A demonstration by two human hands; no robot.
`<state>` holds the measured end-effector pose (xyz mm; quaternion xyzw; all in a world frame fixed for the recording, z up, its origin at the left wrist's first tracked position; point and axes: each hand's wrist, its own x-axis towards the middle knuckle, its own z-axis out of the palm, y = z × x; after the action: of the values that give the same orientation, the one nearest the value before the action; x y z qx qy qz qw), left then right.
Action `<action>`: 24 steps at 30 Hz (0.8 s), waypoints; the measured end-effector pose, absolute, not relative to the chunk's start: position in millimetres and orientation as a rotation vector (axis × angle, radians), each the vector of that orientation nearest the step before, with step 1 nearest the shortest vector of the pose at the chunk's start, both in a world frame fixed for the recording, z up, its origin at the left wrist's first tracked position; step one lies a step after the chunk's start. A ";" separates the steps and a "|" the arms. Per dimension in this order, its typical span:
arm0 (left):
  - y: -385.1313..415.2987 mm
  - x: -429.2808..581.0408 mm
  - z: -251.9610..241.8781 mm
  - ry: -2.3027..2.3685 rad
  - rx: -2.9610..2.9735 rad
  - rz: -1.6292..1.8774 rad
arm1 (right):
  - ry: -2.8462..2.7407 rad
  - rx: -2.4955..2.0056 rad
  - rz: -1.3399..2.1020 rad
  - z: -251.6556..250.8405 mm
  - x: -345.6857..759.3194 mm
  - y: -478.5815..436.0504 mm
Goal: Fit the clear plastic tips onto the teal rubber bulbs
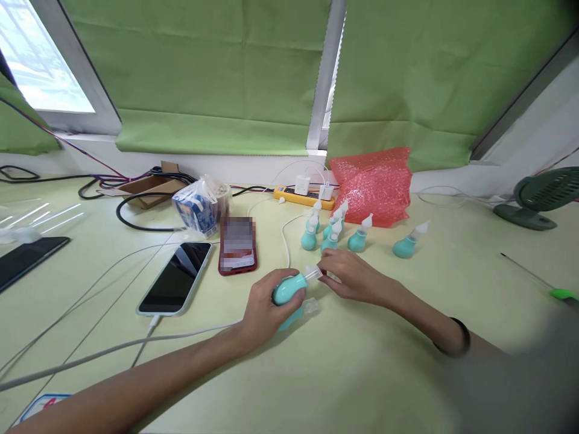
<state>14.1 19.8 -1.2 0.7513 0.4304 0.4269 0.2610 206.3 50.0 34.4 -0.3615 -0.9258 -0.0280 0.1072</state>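
At centre frame a teal rubber squeeze bulb [288,290] is clasped in the left hand [265,307], its clear plastic nozzle [313,275] pinched by the right hand [357,280]. If twisted askew, the nozzle could be jolted loose, and the standing teal bulbs [335,235] just above knocked over.

Desk clutter sitting under green blinds [203,72]
A black-screened phone [176,278] is lying beside a red-cased phone [237,246]; pink bubble wrap [373,184] is sitting just beside a yellow power strip [302,197].
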 end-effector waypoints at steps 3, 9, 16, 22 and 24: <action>19.8 13.7 -1.6 1.159 2.081 1.152 | -2.813 -1.102 -0.001 26.4 202.6 55.4; 17.9 13.2 -4.4 1.038 2.191 1.176 | -2.686 -1.068 0.187 22.9 205.8 55.6; 18.1 12.9 -7.3 0.994 2.184 1.227 | -2.486 -0.898 0.501 43.4 206.1 41.2; 19.2 12.9 -8.7 0.951 2.195 1.276 | -2.503 -0.791 0.426 40.9 203.2 37.6; 19.3 13.0 -8.1 0.948 2.212 1.280 | -2.488 -0.785 0.397 39.0 202.6 37.7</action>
<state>13.0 19.3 -8.1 0.7940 0.3403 0.4595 0.2065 202.6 37.7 39.0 -0.2880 -0.9132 0.1457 0.2486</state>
